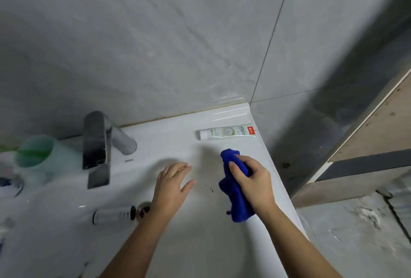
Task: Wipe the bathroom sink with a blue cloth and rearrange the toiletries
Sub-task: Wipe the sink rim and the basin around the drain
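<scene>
My right hand grips a bunched blue cloth over the right side of the white sink. My left hand hovers flat over the sink's right rim with fingers straight and nothing in it. A white toothpaste tube lies flat on the back right ledge, beyond both hands. A small white bottle with a black cap lies on its side in the basin beside the drain. Dark specks dot the sink between my hands.
A chrome faucet stands at the back, left of my hands. A green cup and blurred items sit at the far left. Grey tiled wall rises behind; a wooden cabinet stands to the right.
</scene>
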Demonstrator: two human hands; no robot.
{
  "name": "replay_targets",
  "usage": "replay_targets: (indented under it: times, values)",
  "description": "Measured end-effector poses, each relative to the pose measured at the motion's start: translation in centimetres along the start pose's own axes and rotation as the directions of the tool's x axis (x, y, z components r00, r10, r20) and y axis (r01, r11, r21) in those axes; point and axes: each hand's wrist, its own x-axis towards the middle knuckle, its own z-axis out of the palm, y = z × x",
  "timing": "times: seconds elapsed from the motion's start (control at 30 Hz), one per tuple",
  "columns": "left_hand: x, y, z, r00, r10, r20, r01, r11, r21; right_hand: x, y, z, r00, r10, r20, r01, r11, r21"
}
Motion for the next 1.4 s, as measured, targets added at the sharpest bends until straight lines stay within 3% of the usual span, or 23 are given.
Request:
replay_targets:
  times: [0.17,0.3,0.63,0.8,0.97,1.4]
  values:
    - [-8.0,-6.9,-3.0,0.977,-0.207,0.058,0.204,0.977,0.054,-2.7,0.0,6.5,0.983,0.058,0.171,-0.065,0.997,0.035]
    - [-11.6,-11.7,-4.8,0.962,-0.252,0.103,0.242,0.965,0.103,-4.3,1.3,10.9,0.970,0.112,0.215,-0.114,0.993,-0.006]
    - [-13.1,-20.0,-6.1,0.923,-0.266,0.276,0.195,0.946,0.259,-7.1,2.9,16.8,0.974,0.214,0.080,-0.212,0.977,-0.024]
    - [-13.2,-23.2,-5.4,0.872,-0.353,0.338,0.287,0.930,0.229,-8.1,3.4,17.9,0.968,0.252,0.000,-0.252,0.968,-0.019]
    - [-12.6,-23.9,-6.0,0.842,-0.380,0.383,0.364,0.924,0.117,-8.6,3.8,18.2,0.964,0.264,-0.036,-0.265,0.964,-0.029]
    - [-13.9,-14.8,-12.5,0.913,-0.342,0.220,0.363,0.930,-0.062,-9.6,1.8,16.2,0.978,0.200,-0.054,-0.197,0.978,0.066]
